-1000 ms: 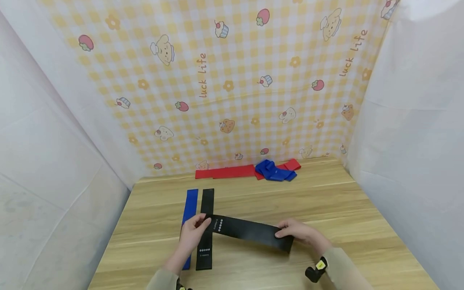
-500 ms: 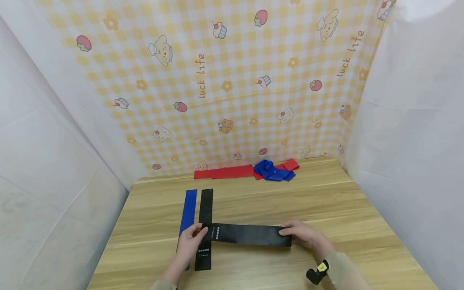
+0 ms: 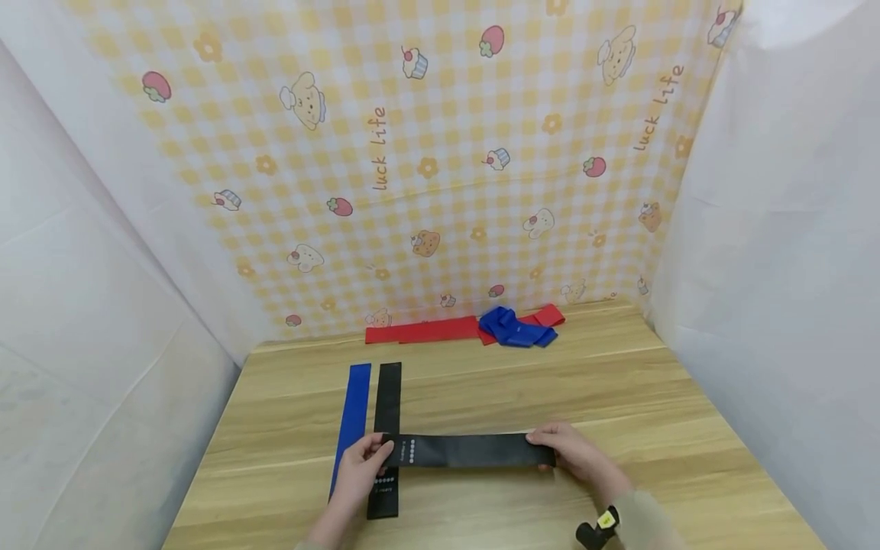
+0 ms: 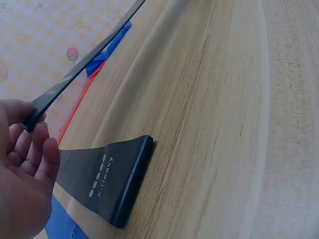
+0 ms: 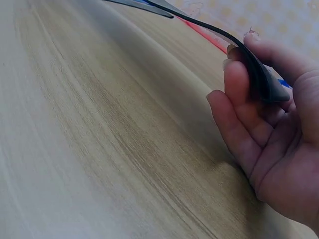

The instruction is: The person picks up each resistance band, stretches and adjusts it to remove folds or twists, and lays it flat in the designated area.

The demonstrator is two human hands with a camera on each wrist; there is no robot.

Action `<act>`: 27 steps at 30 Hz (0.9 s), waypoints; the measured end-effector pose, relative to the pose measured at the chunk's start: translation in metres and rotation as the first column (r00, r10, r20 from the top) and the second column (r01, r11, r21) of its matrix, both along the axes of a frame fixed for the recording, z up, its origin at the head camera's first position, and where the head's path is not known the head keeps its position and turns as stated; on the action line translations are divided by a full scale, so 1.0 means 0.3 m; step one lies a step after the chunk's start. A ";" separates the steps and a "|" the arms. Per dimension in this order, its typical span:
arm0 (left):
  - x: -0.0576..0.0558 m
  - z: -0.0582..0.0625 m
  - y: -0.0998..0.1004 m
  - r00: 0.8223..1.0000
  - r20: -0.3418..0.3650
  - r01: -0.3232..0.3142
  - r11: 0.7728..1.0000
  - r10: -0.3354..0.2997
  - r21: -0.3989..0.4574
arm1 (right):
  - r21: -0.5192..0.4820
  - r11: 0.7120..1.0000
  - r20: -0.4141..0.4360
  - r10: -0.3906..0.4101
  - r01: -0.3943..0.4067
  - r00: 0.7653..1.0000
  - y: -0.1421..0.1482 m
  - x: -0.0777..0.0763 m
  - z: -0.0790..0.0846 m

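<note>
Stretched level between the two hands is a flat black resistance band [image 3: 474, 451], marked with white dots and lettering near its left end. My left hand [image 3: 359, 466] pinches that end between thumb and fingers, above the table. My right hand [image 3: 571, 451] grips the other end, thumb on top and fingers beneath; in the right wrist view the band's folded end [image 5: 269, 87] lies between them. Below the left hand, a second black band [image 4: 107, 174] marked "X-Heavy" lies lengthwise on the table, partly covered in the head view. Beside it on the left lies a blue band [image 3: 354, 405].
At the back of the wooden table [image 3: 619, 367], a red band [image 3: 433, 330] lies along the patterned cloth [image 3: 426, 168]. A crumpled blue band [image 3: 516, 327] rests over the red at its right. White sheets [image 3: 777, 229] hang on both sides.
Both hands have moved slightly toward the person. The held band has gone from slanting and twisted to straight and level, its left end coming down.
</note>
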State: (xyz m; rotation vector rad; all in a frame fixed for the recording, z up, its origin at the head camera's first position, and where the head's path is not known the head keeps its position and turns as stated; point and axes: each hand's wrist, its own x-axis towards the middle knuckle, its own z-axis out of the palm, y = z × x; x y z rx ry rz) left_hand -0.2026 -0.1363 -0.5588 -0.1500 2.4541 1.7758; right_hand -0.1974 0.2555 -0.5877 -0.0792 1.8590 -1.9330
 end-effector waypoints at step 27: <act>-0.001 0.008 -0.036 0.999 0.013 0.035 0.995 -0.036 0.092 | -0.133 0.984 0.137 0.136 -0.117 0.981 0.022 -0.053 0.027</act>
